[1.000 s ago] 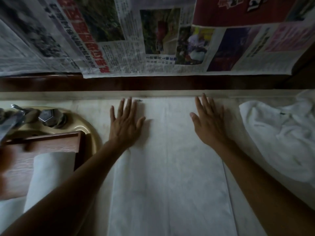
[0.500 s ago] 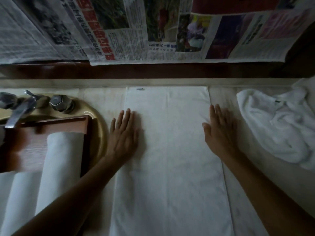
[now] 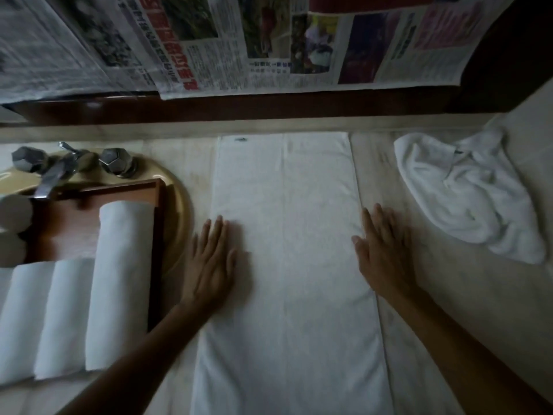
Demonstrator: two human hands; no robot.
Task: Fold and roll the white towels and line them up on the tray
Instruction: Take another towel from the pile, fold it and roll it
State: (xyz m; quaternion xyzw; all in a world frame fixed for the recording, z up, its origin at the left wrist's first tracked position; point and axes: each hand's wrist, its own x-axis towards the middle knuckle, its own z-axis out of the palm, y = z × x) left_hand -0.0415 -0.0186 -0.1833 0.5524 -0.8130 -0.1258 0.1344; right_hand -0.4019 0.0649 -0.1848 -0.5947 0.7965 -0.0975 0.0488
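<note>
At far left: wooden tray [image 3: 89, 193], rolled towels [image 3: 119, 280] lined up in it. Next, my left hand [image 3: 209, 265], fingers straight, flat on the left edge of the folded towel [image 3: 287, 265], whose long axis runs straight away from me. My right hand [image 3: 386, 259], equally flat, at its right edge. Both mid-length, equally near; rolling, I judge, starts from an end. Far right: crumpled towel [image 3: 466, 196].

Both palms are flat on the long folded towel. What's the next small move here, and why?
Probably draw both hands back to the near end of the folded towel and start rolling it away. The left hand and right hand lie flat along its side edges, and it looks smooth and even. The rolled towels on the tray suggest that rolling comes next.
</note>
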